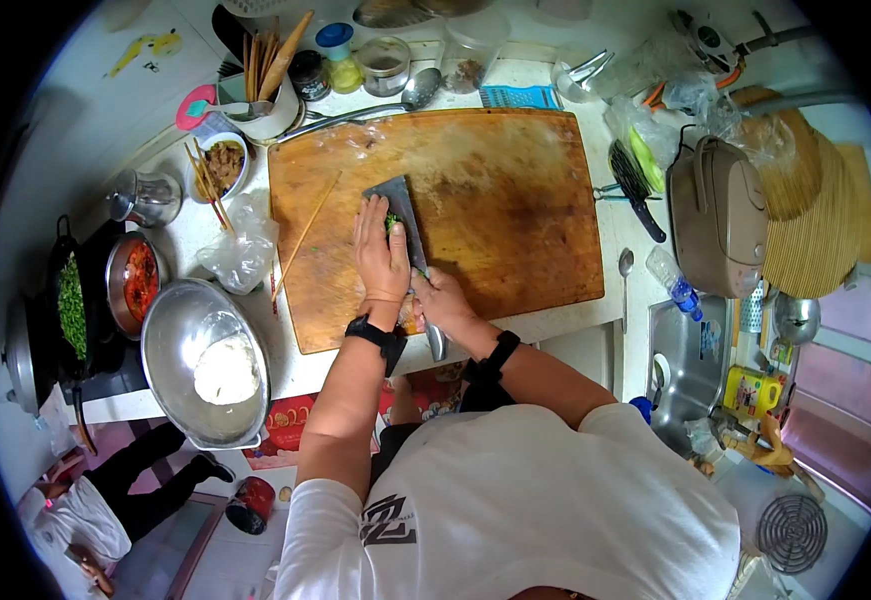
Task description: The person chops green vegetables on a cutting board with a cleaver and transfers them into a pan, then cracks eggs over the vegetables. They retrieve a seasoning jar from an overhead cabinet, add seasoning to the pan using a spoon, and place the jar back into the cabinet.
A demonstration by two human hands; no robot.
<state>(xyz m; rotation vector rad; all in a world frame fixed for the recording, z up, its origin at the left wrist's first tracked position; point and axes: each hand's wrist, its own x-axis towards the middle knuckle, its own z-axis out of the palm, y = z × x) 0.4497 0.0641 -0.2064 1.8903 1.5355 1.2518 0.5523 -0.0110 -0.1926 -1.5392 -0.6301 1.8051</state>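
A cleaver (407, 218) lies tilted over the large wooden board (515, 200), its blade pointing away from me. My left hand (382, 250) rests along the blade's left side, fingers stretched out, with bits of green (392, 222) showing by its fingers. Near the board's front edge, my right hand (442, 300) is closed around something by the base of the blade; a metal handle (436, 343) shows below it. A single chopstick (305, 237) lies on the board to the left of my hands.
A steel basin (205, 425) holding dough (226, 370) stands at left, beside a bowl of red food (141, 280) and a pan of greens (72, 310). At right are a rice cooker (720, 215) and sink (675, 400). Another person (80, 520) is at lower left.
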